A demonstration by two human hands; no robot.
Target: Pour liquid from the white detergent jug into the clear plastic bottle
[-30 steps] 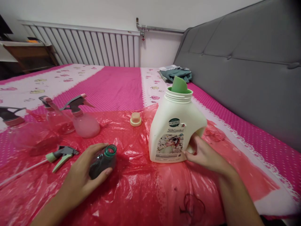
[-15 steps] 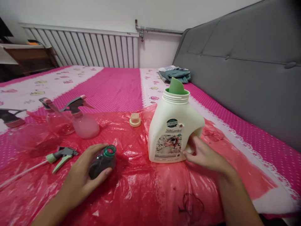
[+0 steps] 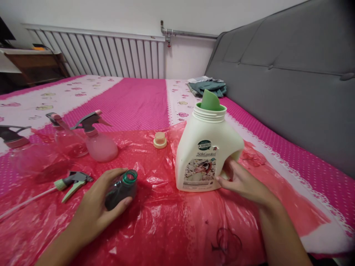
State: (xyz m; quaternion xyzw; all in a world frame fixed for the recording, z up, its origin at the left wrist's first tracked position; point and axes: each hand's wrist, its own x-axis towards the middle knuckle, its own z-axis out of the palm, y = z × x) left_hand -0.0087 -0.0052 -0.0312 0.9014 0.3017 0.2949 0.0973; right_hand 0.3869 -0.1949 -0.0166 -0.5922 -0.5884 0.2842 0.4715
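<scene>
My left hand point(image 3: 97, 199) is wrapped around a dark green, see-through spray bottle point(image 3: 124, 188) whose neck is uncapped. My right hand point(image 3: 241, 181) grips the handle of a large cream detergent jug point(image 3: 198, 155), which stands on the red plastic sheet point(image 3: 155, 232). A green pouring spout point(image 3: 210, 100) shows in the jug's open mouth. Behind and between the two containers sits a cream cap point(image 3: 160, 140). Left of my left hand lies a grey and green spray trigger head point(image 3: 72, 181) with a long pale tube.
Several pink spray bottles point(image 3: 101, 147) with grey triggers stand at the left. Folded clothes point(image 3: 208, 88) lie farther back on the pink bedspread point(image 3: 138, 96). A grey padded headboard point(image 3: 283, 66) rises along the right, and a white radiator point(image 3: 111, 55) lines the back wall.
The jug appears very slightly farther right at its top. The view has shifted a little; both hands keep the same holds.
</scene>
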